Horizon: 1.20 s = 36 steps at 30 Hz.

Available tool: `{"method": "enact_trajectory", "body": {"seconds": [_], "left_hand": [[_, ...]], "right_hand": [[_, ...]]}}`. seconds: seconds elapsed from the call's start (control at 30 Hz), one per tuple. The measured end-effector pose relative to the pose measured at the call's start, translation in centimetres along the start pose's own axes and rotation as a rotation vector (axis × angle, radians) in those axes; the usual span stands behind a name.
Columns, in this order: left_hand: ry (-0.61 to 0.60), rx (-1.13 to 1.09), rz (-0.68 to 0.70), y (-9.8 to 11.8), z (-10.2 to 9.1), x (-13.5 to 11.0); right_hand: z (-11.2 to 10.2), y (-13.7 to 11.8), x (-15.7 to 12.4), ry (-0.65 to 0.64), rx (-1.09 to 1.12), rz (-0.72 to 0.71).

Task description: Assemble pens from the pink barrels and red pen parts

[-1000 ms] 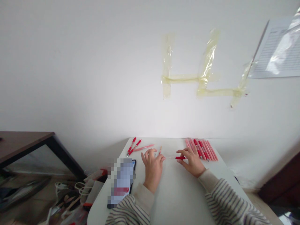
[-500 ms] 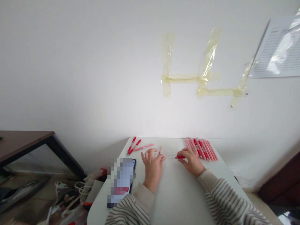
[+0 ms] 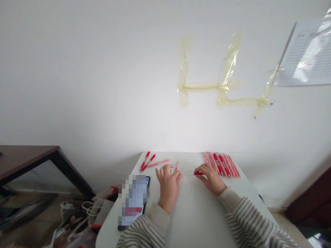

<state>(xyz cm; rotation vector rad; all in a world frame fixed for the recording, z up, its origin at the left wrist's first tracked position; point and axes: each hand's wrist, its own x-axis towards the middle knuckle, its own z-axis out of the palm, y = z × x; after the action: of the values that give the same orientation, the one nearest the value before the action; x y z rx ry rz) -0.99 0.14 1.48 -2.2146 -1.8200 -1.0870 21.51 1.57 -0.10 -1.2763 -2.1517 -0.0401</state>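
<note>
My left hand (image 3: 169, 182) is over the white table (image 3: 196, 213), thumb and index finger pinched at the left end of a thin clear pen part (image 3: 188, 174). Just behind those fingers a slim stick with an orange and red end (image 3: 177, 166), like a pen refill, points up; whether the hand holds it I cannot tell. My right hand (image 3: 210, 177) is closed around a red pen piece (image 3: 199, 173), lined up with the clear part. Whether the two pieces are joined is too small to see.
Two red pens (image 3: 148, 162) and a pink pen (image 3: 159, 163) lie at the back left. A row of several pink and red pens (image 3: 224, 165) is at the back right. A phone (image 3: 134, 203) lies by the left edge. Behind the table stands a wall (image 3: 103, 86).
Both hands keep nearly the same place and grip. The red piece at my right fingertips has shifted very slightly.
</note>
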Motion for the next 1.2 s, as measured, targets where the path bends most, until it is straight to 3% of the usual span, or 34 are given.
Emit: {"method": "enact_trajectory", "body": {"seconds": [1.2], "left_hand": [[0.012,0.027,0.002,-0.27,0.35,-0.22]], "right_hand": [[0.55,0.11,-0.26,0.013,-0.022,-0.004]]}}
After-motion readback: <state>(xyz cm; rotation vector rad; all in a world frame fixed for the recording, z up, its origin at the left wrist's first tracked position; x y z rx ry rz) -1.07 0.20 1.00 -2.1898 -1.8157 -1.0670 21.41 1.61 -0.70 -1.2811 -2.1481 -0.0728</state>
